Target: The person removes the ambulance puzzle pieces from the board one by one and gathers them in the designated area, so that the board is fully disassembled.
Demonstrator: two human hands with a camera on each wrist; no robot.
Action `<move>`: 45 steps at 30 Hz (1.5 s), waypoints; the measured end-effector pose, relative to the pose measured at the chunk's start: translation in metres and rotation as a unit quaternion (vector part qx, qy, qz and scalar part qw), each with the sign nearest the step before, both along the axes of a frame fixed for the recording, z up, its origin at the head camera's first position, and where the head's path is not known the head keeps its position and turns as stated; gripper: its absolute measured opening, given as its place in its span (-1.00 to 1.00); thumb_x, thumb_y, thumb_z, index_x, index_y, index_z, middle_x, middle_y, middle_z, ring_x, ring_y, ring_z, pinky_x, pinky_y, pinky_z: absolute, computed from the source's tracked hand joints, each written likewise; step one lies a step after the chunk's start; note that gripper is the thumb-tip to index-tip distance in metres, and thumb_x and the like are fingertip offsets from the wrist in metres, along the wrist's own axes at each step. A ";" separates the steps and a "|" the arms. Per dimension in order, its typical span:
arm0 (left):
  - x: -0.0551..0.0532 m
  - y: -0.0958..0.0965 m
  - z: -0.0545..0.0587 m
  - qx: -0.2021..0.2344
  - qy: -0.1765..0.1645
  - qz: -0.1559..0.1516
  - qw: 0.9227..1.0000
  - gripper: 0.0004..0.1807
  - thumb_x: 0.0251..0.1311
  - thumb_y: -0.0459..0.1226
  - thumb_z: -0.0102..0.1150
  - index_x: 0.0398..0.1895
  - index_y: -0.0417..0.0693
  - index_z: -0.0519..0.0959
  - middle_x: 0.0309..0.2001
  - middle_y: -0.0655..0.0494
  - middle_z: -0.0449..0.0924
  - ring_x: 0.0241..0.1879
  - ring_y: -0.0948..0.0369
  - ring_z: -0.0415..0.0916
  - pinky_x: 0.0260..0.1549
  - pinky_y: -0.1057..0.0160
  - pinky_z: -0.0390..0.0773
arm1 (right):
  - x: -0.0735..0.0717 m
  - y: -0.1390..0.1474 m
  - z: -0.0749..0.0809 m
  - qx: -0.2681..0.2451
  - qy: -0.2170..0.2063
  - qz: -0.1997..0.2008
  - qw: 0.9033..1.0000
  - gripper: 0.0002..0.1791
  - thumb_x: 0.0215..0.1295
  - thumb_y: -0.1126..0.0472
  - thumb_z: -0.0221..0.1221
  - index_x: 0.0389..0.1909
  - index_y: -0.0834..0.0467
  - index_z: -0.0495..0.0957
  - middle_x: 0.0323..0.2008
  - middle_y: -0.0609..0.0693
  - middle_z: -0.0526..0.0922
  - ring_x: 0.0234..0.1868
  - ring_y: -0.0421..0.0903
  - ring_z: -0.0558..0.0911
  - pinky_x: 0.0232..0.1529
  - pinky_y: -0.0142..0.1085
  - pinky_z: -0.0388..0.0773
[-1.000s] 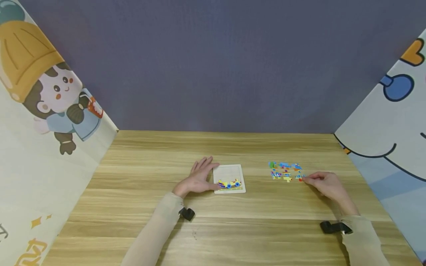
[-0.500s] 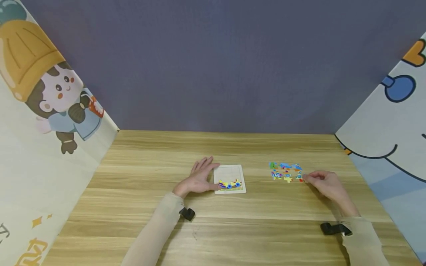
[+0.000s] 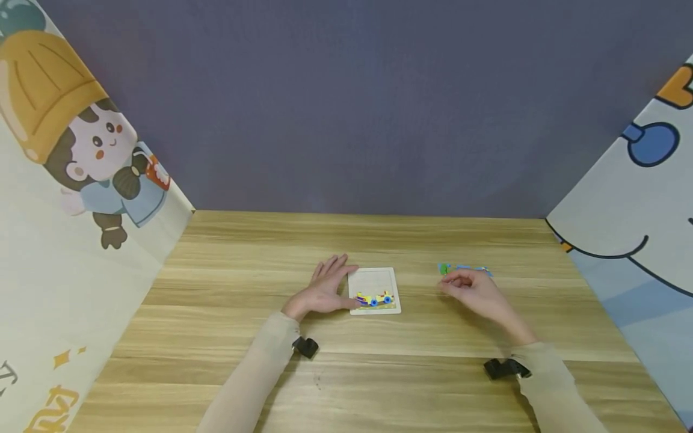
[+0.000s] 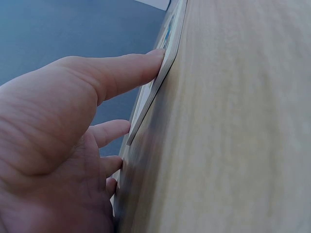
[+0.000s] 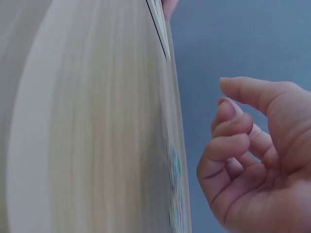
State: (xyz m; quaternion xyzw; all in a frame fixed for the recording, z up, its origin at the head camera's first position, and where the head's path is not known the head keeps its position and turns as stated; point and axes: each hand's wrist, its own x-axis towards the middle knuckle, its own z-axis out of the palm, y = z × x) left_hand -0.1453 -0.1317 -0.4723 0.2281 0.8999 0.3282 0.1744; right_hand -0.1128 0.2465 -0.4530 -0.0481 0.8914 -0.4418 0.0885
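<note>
A white-framed puzzle board (image 3: 375, 278) lies on the wooden table with a yellow and blue vehicle picture (image 3: 373, 299) along its near part. My left hand (image 3: 323, 294) rests at the board's left side, fingers extended. In the left wrist view its thumb (image 4: 131, 70) lies on the frame and the index finger touches the edge. My right hand (image 3: 479, 296) hovers over the loose puzzle pieces (image 3: 445, 268), hiding most of them. In the right wrist view its fingers are loosely curled, thumb apart from them, and nothing shows between.
The wooden table (image 3: 395, 367) runs back to a dark blue-grey panel (image 3: 368, 120). Cartoon-printed walls stand at left and right. A black wrist camera (image 3: 305, 347) sits on the left sleeve, another wrist camera (image 3: 507, 368) on the right.
My right hand has moved left from the right edge of the puzzle pieces to over them, covering most of the group. My left hand stays at the board.
</note>
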 end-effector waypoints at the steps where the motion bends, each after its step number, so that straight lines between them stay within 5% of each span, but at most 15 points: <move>1: 0.000 0.000 0.000 0.001 -0.001 0.000 1.000 0.00 0.23 0.06 0.45 0.67 0.00 0.23 0.77 -0.10 -0.22 0.76 -0.09 -0.38 0.69 -0.22 -0.45 | -0.001 -0.006 -0.001 -0.008 -0.004 0.008 1.000 -0.70 0.46 0.06 0.36 -0.02 0.22 0.73 -0.26 0.07 0.74 -0.36 -0.15 0.62 -0.37 -0.40 0.54; 9: -0.001 0.002 -0.002 0.003 0.004 0.000 1.000 0.00 0.22 0.04 0.44 0.67 -0.03 0.22 0.77 -0.14 -0.21 0.76 -0.13 -0.38 0.68 -0.23 -0.47 | -0.007 -0.051 -0.003 -0.052 -0.031 0.043 0.997 -0.68 0.47 0.09 0.34 0.05 0.25 0.68 -0.19 0.15 0.73 -0.41 -0.08 0.70 -0.54 -0.29 0.58; 26: -0.003 0.001 0.000 -0.002 0.000 0.003 1.000 0.00 0.22 0.07 0.44 0.67 0.00 0.23 0.77 -0.12 -0.21 0.76 -0.12 -0.39 0.69 -0.23 -0.46 | -0.014 -0.109 -0.010 -0.103 -0.030 0.119 0.987 -0.75 0.41 0.19 0.38 -0.04 0.27 0.68 -0.25 0.12 0.73 -0.47 -0.08 0.65 -0.49 -0.28 0.66; 38: -0.001 0.001 -0.004 0.006 -0.002 0.001 1.000 -0.01 0.21 0.02 0.43 0.66 -0.06 0.23 0.77 -0.16 -0.22 0.75 -0.14 -0.40 0.68 -0.25 -0.49 | -0.013 -0.132 -0.016 -0.046 -0.040 0.181 0.982 -0.69 0.33 0.17 0.44 0.02 0.22 0.72 -0.29 -0.02 0.69 -0.42 -0.19 0.56 -0.43 -0.44 0.53; 45: -0.002 0.001 -0.004 0.003 0.001 0.000 1.000 -0.02 0.23 0.04 0.43 0.66 -0.02 0.23 0.77 -0.14 -0.22 0.76 -0.12 -0.40 0.68 -0.25 -0.45 | -0.013 -0.138 -0.020 -0.014 -0.015 0.172 0.985 -0.71 0.32 0.16 0.44 -0.02 0.22 0.75 -0.38 -0.07 0.65 -0.47 -0.23 0.49 -0.44 -0.44 0.47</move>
